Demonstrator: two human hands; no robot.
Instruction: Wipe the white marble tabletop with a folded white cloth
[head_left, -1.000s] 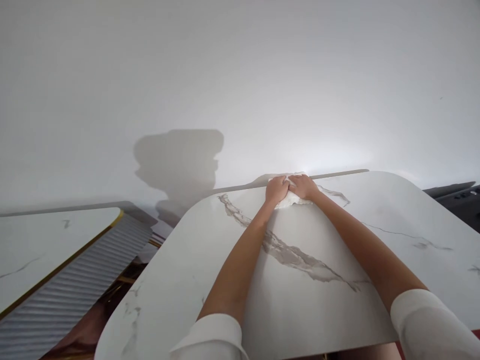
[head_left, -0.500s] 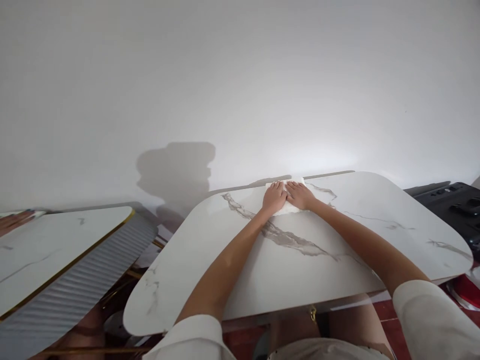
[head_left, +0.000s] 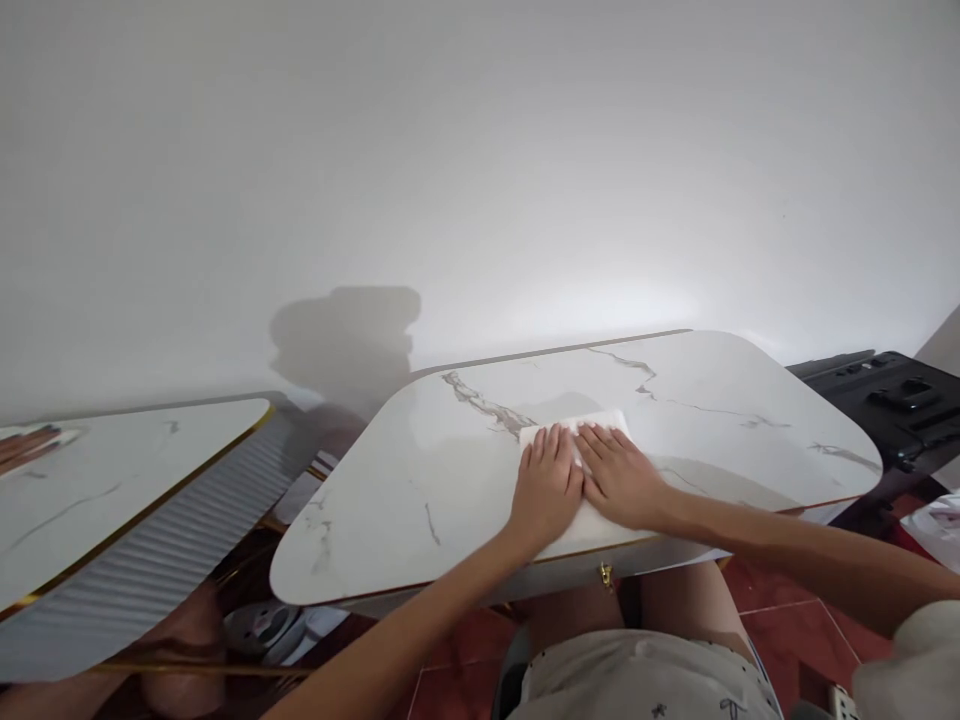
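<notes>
A white cloth (head_left: 600, 525) lies flat on the marbled white tabletop (head_left: 465, 490), close to its front edge. My left hand (head_left: 546, 492) rests palm down on the cloth's left part, fingers stretched forward. Beside it, thumbs close together, my right hand (head_left: 619, 478) presses on the right part with its fingers extended. Both palms cover much of the cloth; its far edge shows beyond the fingertips.
Another person's hand (head_left: 26, 447) lies on a cloth on a second marbled table (head_left: 150, 470) at left. A black case (head_left: 900, 400) stands at right. Behind the tables rises a pale wall. A gold latch (head_left: 605, 575) hangs under the front edge.
Both my hands and the cloth have moved from the table's far edge back toward me, near the front edge. The view has shifted slightly.
</notes>
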